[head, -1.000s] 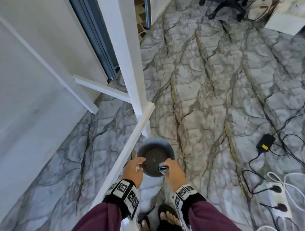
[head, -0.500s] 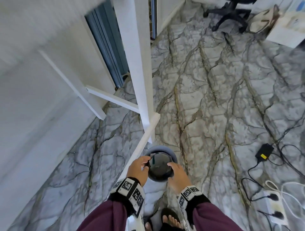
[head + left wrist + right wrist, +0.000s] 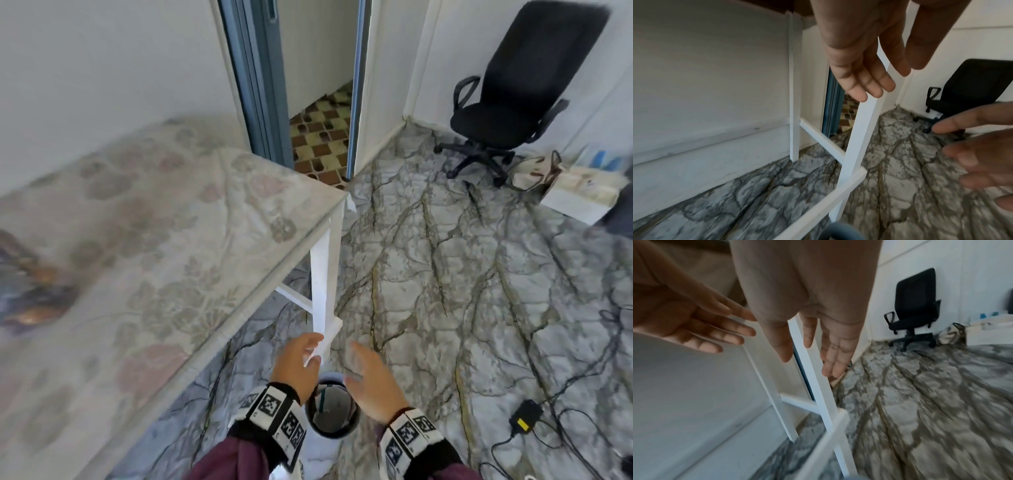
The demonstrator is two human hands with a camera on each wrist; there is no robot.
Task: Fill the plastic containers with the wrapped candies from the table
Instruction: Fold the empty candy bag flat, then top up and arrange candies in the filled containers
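Both hands empty, raised above the round container [image 3: 334, 413] on the floor beside the white table leg [image 3: 321, 291]. Left hand [image 3: 297, 368]: fingers straight and loosely together, thumb apart, touching nothing (the leg is behind the fingers, no contact visible). Right hand [image 3: 371, 383]: fingers spread and relaxed, palm toward the left hand, holding nothing. Container sits below and between the wrists, something pale inside, too blurred to identify.
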